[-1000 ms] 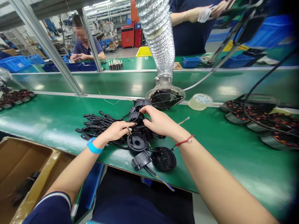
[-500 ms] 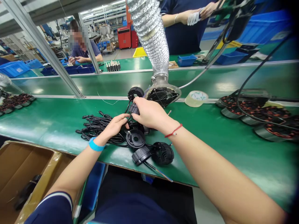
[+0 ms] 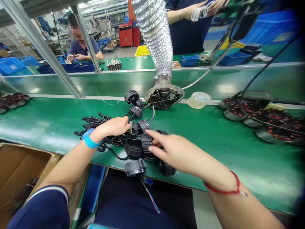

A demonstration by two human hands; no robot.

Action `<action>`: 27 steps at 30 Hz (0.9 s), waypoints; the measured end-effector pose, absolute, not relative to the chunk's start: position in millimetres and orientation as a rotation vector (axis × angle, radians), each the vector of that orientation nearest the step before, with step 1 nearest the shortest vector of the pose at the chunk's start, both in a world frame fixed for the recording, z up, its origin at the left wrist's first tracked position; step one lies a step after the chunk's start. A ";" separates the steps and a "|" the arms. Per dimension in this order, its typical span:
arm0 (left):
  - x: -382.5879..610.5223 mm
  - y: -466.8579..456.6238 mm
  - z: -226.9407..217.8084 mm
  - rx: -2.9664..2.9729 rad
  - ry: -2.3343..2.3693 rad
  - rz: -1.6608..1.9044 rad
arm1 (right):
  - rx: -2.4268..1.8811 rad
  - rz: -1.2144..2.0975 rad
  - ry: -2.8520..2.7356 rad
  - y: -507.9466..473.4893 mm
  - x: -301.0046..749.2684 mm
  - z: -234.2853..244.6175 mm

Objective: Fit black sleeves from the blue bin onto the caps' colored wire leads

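My left hand (image 3: 116, 126) is closed over the bundle of black cables (image 3: 95, 122), with a cable's thin coloured wire ends (image 3: 131, 127) showing at its fingertips. Thumb and fingers of my right hand (image 3: 169, 148) lie around a black ribbed round cap (image 3: 146, 142); part of the cap is behind the fingers. Several similar black round housings sit close by: one at the bench's front edge (image 3: 135, 167) with its wires hanging over, and another farther back (image 3: 132, 96) near the fan.
A fan (image 3: 164, 98) under a foil duct (image 3: 154, 38) stands behind the housings. Beside it lies a roll of tape (image 3: 199, 100). Wound copper stators (image 3: 262, 121) sit at right. An open cardboard box (image 3: 23, 171) stands below left. Two co-workers work across the bench.
My right hand has moved toward me and to the right, from the rear housings to a nearer cap. My left hand has shifted slightly left. The front housings have changed position.
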State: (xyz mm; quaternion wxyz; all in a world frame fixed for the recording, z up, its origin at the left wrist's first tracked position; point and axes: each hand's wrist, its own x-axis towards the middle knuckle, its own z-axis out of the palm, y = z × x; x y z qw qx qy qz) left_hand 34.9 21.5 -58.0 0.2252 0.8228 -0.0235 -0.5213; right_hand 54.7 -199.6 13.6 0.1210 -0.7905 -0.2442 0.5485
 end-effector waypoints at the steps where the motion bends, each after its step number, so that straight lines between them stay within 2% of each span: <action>1: 43.5 14.9 -58.5 2.378 -0.127 -1.505 | -2.440 1.467 -0.696 -194.9 62.8 6.3; 3: 54.7 2.6 -62.1 2.514 -0.174 -1.600 | -2.592 1.068 -0.598 -184.3 75.5 -19.5; 4: 56.8 -2.1 -64.6 2.531 -0.173 -1.623 | -2.620 1.019 -0.650 -179.8 79.2 -35.6; 7: 48.6 -6.8 -71.4 2.546 -0.120 -1.588 | -2.385 1.403 -0.825 -172.9 78.9 -75.7; 10: 26.1 -1.0 -75.9 2.581 0.016 -1.392 | -2.485 1.305 -0.806 -173.3 64.7 -81.2; 13: 6.0 8.0 -82.6 2.443 0.253 -1.047 | -2.635 0.956 -0.825 -174.5 42.8 -60.3; 16: -0.3 16.9 -93.5 1.876 0.583 -0.477 | -2.676 0.554 -0.927 -175.8 22.7 -41.8; 18: 2.4 21.5 -99.3 1.534 0.677 -0.220 | -2.654 0.487 -0.924 -179.7 15.0 -37.0; 21: 12.6 23.9 -97.7 1.538 0.504 -0.292 | -2.624 0.724 -0.880 -192.3 13.3 -34.9; 25: 40.0 25.3 -87.8 1.831 -0.299 -0.766 | -2.557 1.196 -0.862 -212.7 15.7 -26.4; 27: 62.1 30.7 -94.3 1.983 -0.212 -0.731 | -2.493 1.367 -0.871 -220.2 13.7 -19.4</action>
